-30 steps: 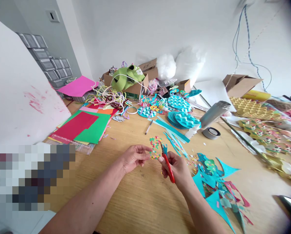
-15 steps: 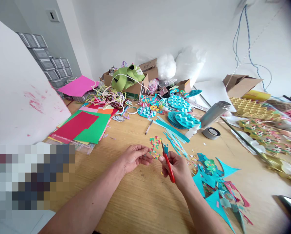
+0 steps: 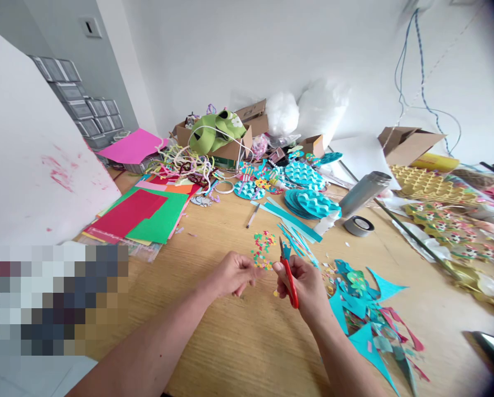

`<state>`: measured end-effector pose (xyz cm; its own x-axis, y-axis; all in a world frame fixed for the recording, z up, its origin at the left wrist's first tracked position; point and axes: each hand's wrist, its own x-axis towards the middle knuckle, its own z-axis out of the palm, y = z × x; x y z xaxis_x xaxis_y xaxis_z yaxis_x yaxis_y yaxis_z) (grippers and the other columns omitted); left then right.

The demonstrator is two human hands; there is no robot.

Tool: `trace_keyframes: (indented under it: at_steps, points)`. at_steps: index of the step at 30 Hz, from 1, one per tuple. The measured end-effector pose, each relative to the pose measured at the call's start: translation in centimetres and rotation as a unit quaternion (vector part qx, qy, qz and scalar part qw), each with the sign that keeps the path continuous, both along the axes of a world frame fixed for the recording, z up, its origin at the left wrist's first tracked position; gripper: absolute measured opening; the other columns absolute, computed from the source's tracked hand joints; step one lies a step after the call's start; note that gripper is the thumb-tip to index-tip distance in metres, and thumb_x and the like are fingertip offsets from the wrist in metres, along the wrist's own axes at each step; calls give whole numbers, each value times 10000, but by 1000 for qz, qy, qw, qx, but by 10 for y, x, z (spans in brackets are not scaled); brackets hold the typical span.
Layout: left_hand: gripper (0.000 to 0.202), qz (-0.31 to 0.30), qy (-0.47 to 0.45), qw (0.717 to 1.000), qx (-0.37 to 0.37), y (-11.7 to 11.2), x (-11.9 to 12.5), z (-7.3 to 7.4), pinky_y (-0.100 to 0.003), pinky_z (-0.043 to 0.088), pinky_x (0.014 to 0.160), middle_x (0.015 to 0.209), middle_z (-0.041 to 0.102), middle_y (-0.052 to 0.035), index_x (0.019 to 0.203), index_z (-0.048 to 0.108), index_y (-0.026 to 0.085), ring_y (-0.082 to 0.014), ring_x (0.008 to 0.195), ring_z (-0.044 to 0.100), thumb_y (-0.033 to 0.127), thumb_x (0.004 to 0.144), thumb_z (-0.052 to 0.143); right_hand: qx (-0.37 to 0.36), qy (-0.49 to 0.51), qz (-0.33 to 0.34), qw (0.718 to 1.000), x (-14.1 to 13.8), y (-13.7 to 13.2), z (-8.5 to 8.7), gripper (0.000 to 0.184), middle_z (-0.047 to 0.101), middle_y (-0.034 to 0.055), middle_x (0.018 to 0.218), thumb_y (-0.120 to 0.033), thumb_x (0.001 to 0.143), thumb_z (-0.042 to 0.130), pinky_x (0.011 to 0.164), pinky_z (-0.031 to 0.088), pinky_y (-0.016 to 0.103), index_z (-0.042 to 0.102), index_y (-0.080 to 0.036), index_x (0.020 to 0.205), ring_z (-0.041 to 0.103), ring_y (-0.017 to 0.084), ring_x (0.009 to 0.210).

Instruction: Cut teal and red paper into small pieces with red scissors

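Note:
My right hand [image 3: 299,281] is wrapped round a pair of red-handled scissors [image 3: 289,281], their blades pointing up and away from me. A small yellow bit of paper [image 3: 275,293] shows by its fingertips. To the left, my left hand [image 3: 236,274] has thumb and fingers drawn together and slightly blurred; whether anything is pinched there I cannot make out. Just beyond both hands lie many tiny red, yellow and green paper pieces [image 3: 263,241]. Blue paper strips [image 3: 299,242] lie past the scissors' tips. Right of my right hand is a heap of blue and red paper scraps [image 3: 365,325].
Coloured paper sheets [image 3: 158,218] are stacked at the left. A pen [image 3: 253,215], scalloped blue discs [image 3: 313,204], a steel flask [image 3: 365,194] and a roll of tape [image 3: 359,225] stand or lie farther back. A phone-like device [image 3: 493,347] is at the right edge.
My left hand has turned, its fingers closing and curling downward. My right hand with the scissors has shifted slightly right, the blades tilting a little.

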<state>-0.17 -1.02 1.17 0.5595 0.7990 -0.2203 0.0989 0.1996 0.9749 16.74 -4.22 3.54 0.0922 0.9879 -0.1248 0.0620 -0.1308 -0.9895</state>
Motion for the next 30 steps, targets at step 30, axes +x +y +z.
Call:
trace_keyframes:
  at_steps: [30]
  points:
    - [347,-72,308,790,526,-14,8,1,-363,372,837,1002,539,-72,1002,657,234,-227,984,432,58,760,480,66,-28,-66,995,4,-1,5,394,527,-36,424,-517,684,652,368,385,210,423,-207,600,484,103,354]
